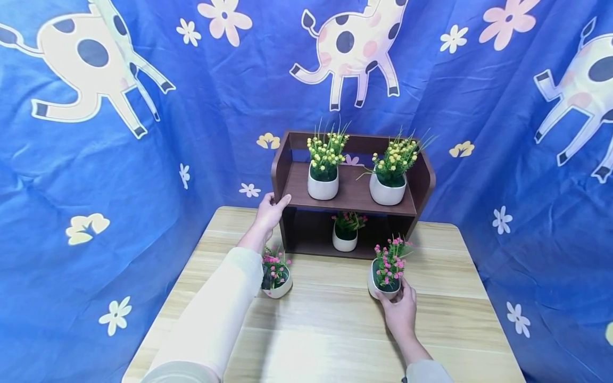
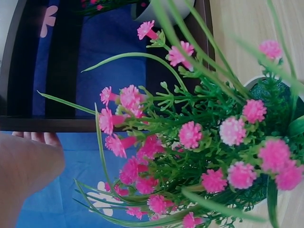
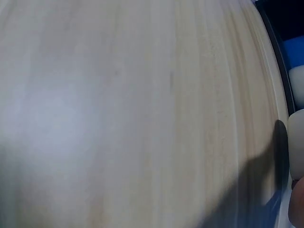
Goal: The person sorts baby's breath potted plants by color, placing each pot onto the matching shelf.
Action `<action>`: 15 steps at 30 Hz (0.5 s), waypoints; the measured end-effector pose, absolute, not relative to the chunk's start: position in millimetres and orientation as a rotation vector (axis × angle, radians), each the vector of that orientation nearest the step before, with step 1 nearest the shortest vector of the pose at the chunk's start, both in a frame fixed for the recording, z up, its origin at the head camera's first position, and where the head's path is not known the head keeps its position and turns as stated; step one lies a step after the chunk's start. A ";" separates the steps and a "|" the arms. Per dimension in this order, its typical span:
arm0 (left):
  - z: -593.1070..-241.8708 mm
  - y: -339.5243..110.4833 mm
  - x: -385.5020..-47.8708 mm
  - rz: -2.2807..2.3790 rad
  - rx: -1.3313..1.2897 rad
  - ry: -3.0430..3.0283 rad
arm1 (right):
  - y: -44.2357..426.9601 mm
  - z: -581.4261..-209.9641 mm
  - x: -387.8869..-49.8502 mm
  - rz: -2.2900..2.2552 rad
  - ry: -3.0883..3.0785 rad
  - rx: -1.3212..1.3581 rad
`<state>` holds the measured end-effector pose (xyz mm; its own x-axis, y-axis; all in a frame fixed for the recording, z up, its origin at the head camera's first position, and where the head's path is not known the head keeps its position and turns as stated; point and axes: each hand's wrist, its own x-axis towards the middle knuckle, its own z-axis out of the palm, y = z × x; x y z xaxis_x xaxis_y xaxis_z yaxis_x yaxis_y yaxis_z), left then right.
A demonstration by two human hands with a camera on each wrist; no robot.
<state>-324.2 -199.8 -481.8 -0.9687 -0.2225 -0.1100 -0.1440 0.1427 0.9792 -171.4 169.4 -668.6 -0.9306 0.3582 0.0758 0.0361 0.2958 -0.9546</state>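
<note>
A dark brown two-level shelf stands at the back of the table. My left hand grips its left side panel; in the left wrist view the left hand has its fingertips behind the shelf's edge. My right hand holds a white pot with pink flowers between thumb and fingers, in front of the shelf's right end. In the right wrist view, part of the white pot shows beside a bit of the right hand. Another pink-flowered pot stands below my left forearm.
Two white pots with yellow flowers stand on the upper level. One pink-flowered pot sits on the lower level. A blue patterned curtain surrounds the light wooden table at the back and sides.
</note>
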 end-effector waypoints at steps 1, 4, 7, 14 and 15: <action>-482.0 -199.8 -324.3 -1.983 0.374 -2.326 | 168.3 -668.6 -173.4 1.679 -2.299 -0.355; -483.3 -200.1 -324.8 -1.984 0.375 -2.321 | 164.7 -668.5 -179.5 1.684 -2.305 -0.345; -484.3 -200.3 -324.7 -1.982 0.374 -2.320 | 161.8 -667.7 -185.8 1.679 -2.311 -0.334; -487.4 -200.6 -325.6 -1.964 0.372 -2.335 | 159.0 -665.0 -200.4 1.579 -2.378 -0.372; -488.2 -200.8 -326.2 -1.962 0.371 -2.338 | 159.1 -664.7 -202.6 1.572 -2.380 -0.377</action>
<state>-326.2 -200.8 -488.2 -0.9687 -0.2258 -0.1031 -0.1408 0.1576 0.9774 -202.6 159.1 -664.7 -0.9316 0.3557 0.0755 0.0703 0.3799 -0.9224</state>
